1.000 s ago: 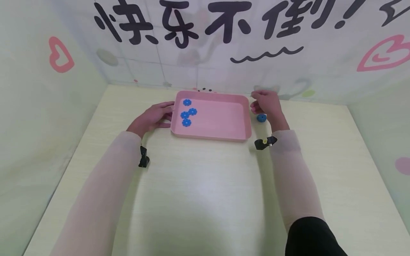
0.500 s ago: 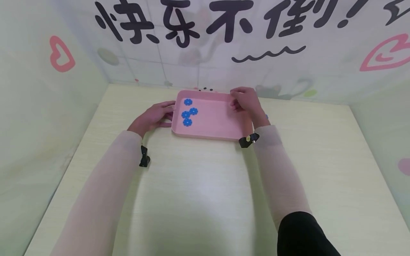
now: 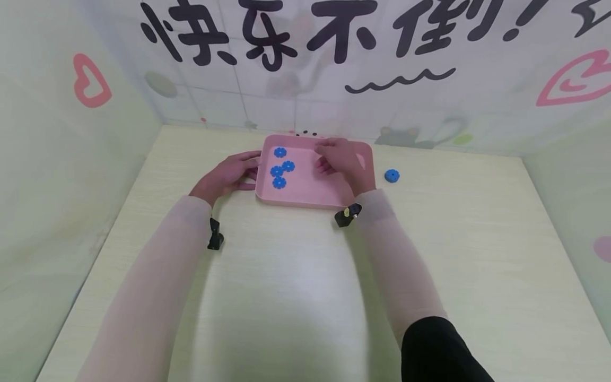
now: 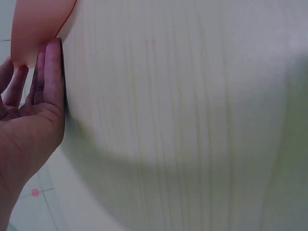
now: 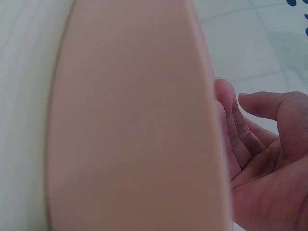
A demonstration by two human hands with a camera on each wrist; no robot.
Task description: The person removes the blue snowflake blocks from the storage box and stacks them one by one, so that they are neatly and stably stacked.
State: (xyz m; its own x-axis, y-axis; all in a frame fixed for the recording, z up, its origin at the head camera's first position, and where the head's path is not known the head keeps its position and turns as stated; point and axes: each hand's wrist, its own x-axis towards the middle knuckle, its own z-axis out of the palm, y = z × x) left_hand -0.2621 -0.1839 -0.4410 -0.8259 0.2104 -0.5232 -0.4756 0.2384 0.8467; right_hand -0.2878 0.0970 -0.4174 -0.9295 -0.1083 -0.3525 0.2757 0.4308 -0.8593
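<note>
A shallow pink tray (image 3: 315,204) lies near the back of the table. Several blue flower-shaped discs (image 3: 279,182) lie at its left end. My left hand (image 3: 231,171) rests against the tray's left side; in the left wrist view its fingers (image 4: 53,72) are fairly straight and touch the tray wall (image 4: 36,29). Over the middle of the tray is my right hand (image 3: 338,159), fingers bent. The right wrist view shows a gap between its thumb (image 5: 262,103) and a fingertip; the tray wall (image 5: 134,120) hides other fingers, and I cannot tell whether it holds something.
Another blue disc-shaped piece (image 3: 392,175), thicker than those in the tray, lies on the table (image 3: 286,276) just right of the tray. A printed cloth wall (image 3: 296,95) stands close behind the tray. Side walls bound the table at left and right.
My right hand has moved left from beside the blue piece at the right to over the middle of the tray. The left hand and the discs in the tray stay put.
</note>
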